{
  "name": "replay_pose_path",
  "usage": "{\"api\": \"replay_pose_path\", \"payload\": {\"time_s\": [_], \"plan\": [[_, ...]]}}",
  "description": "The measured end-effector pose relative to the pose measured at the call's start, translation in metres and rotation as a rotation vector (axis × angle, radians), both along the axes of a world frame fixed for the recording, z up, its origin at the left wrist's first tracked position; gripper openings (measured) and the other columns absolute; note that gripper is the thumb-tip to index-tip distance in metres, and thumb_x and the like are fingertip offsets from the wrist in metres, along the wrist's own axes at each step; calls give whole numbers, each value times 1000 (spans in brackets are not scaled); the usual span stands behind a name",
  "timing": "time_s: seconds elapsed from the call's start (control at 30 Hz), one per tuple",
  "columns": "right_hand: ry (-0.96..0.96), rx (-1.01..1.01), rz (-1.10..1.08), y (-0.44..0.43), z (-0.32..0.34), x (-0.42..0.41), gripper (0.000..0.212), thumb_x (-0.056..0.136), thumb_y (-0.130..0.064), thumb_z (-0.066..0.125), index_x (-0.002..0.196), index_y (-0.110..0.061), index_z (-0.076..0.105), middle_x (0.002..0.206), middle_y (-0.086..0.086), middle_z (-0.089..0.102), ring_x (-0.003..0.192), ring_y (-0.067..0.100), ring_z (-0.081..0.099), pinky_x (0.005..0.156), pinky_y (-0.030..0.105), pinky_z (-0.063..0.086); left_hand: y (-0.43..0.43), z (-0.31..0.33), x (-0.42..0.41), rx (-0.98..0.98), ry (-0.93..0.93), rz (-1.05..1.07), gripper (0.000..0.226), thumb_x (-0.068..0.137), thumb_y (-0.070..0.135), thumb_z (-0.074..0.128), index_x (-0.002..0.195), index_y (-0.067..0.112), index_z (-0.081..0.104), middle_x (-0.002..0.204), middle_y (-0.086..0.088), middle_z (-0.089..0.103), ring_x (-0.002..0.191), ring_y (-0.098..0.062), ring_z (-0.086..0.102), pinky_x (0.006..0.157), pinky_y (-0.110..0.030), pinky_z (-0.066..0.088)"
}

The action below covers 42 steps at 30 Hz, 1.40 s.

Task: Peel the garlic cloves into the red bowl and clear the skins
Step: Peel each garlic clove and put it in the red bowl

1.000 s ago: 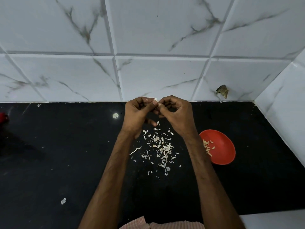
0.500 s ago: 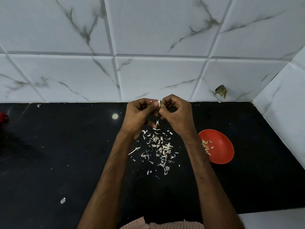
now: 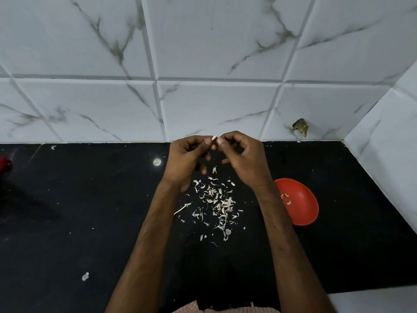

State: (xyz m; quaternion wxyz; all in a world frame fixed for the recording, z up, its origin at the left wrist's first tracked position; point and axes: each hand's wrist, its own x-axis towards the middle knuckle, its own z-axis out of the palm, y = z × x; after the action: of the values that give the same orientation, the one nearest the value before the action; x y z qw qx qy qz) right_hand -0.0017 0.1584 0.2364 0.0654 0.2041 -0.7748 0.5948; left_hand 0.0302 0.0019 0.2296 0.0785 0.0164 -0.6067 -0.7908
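I see my left grip (image 3: 187, 161) and right grip (image 3: 246, 159) both pinching one garlic clove (image 3: 214, 138) above the black worktop (image 3: 90, 211). Skins (image 3: 218, 202) lie scattered beneath them. The red bowl (image 3: 302, 206) sits to their right, holding peeled cloves (image 3: 286, 198).

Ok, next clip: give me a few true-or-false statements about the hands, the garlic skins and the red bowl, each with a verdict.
1. The left hand and right hand both pinch one garlic clove between their fingertips. True.
2. The red bowl stands on the black counter, to the right of the right forearm. True.
3. The red bowl is empty. False: a few peeled cloves lie in it.
4. The peelings have been cleared away. False: skins lie scattered on the black counter between the forearms.
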Motion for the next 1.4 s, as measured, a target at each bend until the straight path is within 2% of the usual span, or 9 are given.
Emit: {"api": "replay_pose_path", "payload": {"time_s": [0.2,0.3,0.43,0.6,0.87,1.0,1.1,1.23,1.4], "plan": [[70,-78,-142,5,-1,-3,10,93,-3,69,101,-8,70,89,-2,70,83,7,67,60,27,61,0,2,0,117,-120,2,16,98,12,59,98,4,73,79,-2,67,58,-8,52,38,-18,36],[92,34,-127,5,-6,-4,18,95,3,62,102,-9,73,90,-5,72,84,9,69,68,30,63,2,1,0,96,-137,16,17,99,13,59,96,2,71,76,-4,66,54,-9,52,37,-19,35],[120,121,-150,2,-11,-5,8,95,-15,69,99,-9,74,68,-5,71,61,8,68,64,34,58,2,3,0,44,-114,34,16,99,15,61,92,3,70,73,-3,65,54,-11,52,36,-20,36],[85,-144,-28,-3,-3,-3,16,91,-7,73,107,-11,72,93,0,71,86,16,69,71,38,63,4,6,0,-37,-69,56,19,98,15,63,82,4,64,71,-5,62,53,-13,50,34,-21,36],[-20,-387,11,-8,-4,-8,14,91,-1,71,99,-11,74,95,6,75,90,21,72,77,36,62,3,11,-2,-67,22,143,24,99,20,61,81,3,64,68,-3,61,51,-13,50,35,-22,36],[-82,-472,29,-9,-1,-9,17,91,1,69,98,-14,75,96,8,74,93,21,70,75,32,62,-2,4,-6,-286,8,292,45,101,35,58,68,5,64,65,-15,63,44,-15,50,38,-23,38],[-98,-488,38,-10,-3,-11,17,91,2,69,99,-11,74,97,9,74,93,21,70,74,32,62,-6,-5,-11,-492,29,318,18,94,25,70,87,10,67,81,-9,68,59,-17,61,42,-25,47],[-115,-519,34,-14,-6,-13,15,91,5,68,99,-8,72,96,12,74,89,20,71,73,30,61,1,-5,-15,-226,143,165,15,92,6,70,106,13,67,101,-5,69,77,-18,64,51,-30,54],[-106,-508,46,-20,-7,-13,13,90,6,68,93,-6,70,90,3,76,86,19,73,73,30,61,14,6,-15,-12,199,162,10,93,0,64,98,8,69,88,1,74,67,-13,67,47,-25,51]]}}
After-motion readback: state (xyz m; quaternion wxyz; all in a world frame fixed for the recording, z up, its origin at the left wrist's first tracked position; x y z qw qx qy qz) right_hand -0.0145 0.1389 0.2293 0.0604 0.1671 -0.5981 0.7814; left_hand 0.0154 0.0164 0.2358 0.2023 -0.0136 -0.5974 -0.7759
